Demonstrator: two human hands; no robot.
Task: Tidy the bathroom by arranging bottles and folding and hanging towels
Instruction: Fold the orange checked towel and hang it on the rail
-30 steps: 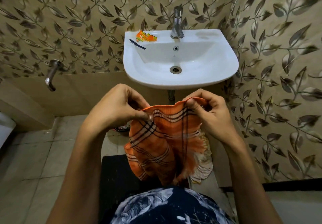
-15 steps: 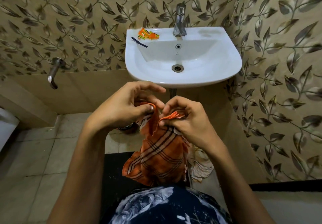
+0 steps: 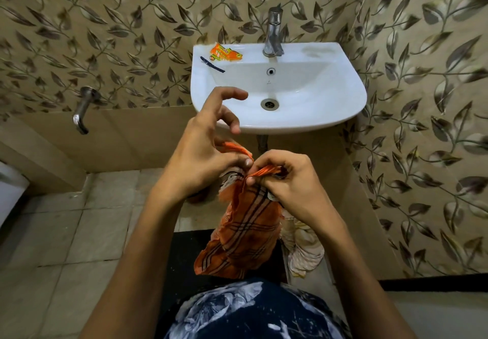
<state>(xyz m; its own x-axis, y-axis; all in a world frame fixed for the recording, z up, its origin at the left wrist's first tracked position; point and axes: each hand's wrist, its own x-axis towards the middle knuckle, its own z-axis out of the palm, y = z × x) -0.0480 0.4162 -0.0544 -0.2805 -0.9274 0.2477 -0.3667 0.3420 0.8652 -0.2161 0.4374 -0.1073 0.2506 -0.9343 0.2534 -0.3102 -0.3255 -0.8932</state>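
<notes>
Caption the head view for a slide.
Both hands, left and right, pinch an orange checked towel together below the white sink.

Single head view, looking forward and down, close over hands, sink (image 3: 343, 106) just beyond
</notes>
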